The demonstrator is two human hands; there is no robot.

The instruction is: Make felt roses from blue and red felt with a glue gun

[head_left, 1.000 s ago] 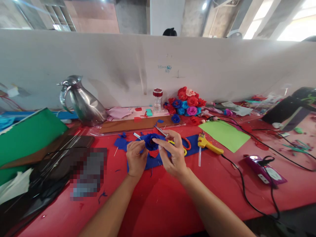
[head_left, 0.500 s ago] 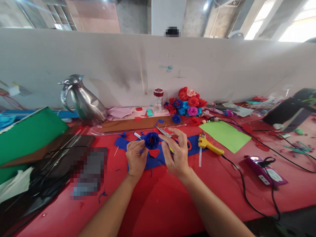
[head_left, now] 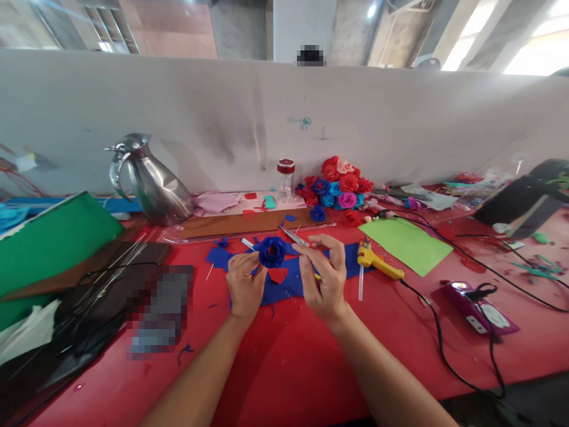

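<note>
My left hand (head_left: 243, 284) is closed around the base of a blue felt rose (head_left: 272, 251) and holds it upright above the table. My right hand (head_left: 324, 274) hovers just right of the rose, fingers spread and curled, holding nothing I can see. Under both hands lies a blue felt sheet (head_left: 291, 279) with a small red felt piece (head_left: 278, 274) on it. Scissors (head_left: 294, 236) with a yellow and orange handle lie partly hidden behind my right hand.
A yellow glue gun (head_left: 377, 263) and its cord lie right of my hands, beside a green paper sheet (head_left: 405, 241). A pile of felt roses (head_left: 336, 185), a small jar (head_left: 285, 179) and a steel jug (head_left: 149, 181) stand by the white partition. A purple device (head_left: 478, 306) sits right.
My right hand has drawn back from the rose to the right, its fingers letting go of the petals. My left hand keeps hold of the rose, almost still.
</note>
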